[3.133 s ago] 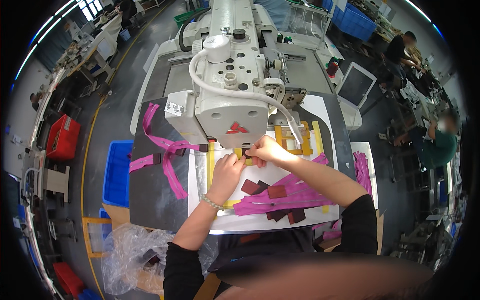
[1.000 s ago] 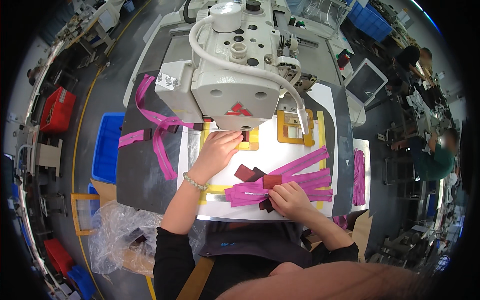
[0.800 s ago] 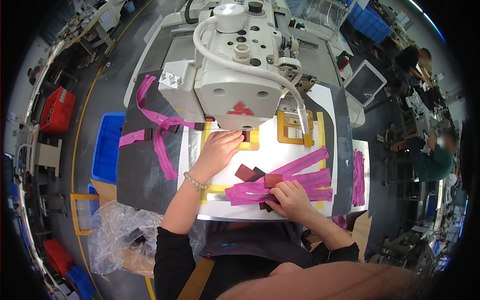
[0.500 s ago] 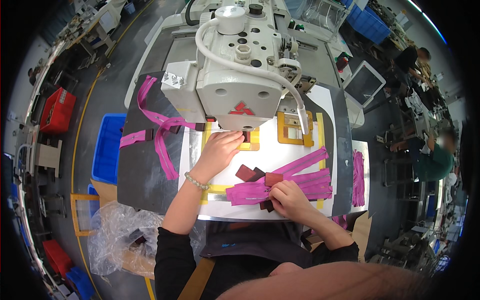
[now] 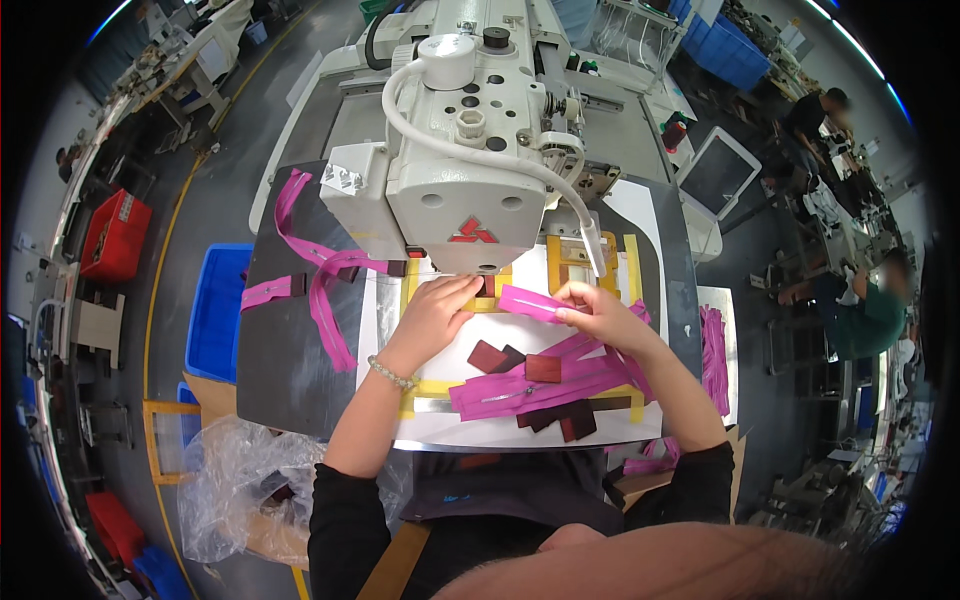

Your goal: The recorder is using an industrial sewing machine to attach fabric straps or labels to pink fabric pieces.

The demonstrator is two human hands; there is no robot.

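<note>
My left hand lies flat beneath the sewing machine head, its fingertips at a small dark red patch set in a yellow-edged template. My right hand pinches a pink zipper. The zipper's free end points left, toward the patch but apart from it, and its tail hangs down by my wrist. Nearer me lies a pile of pink zippers on the white sheet. A brownish-red patch rests on the pile, with several dark patches along its near side.
Pink zippers with dark end patches lie at the table's left. A yellow clamp frame sits right of the machine head. Blue bin and plastic bag stand left; more zippers hang right. Two people work farther right.
My right hand has moved up from the pile, lifting a pink zipper toward the machine head. More dark patches show where it was. My left hand stays at the patch.
</note>
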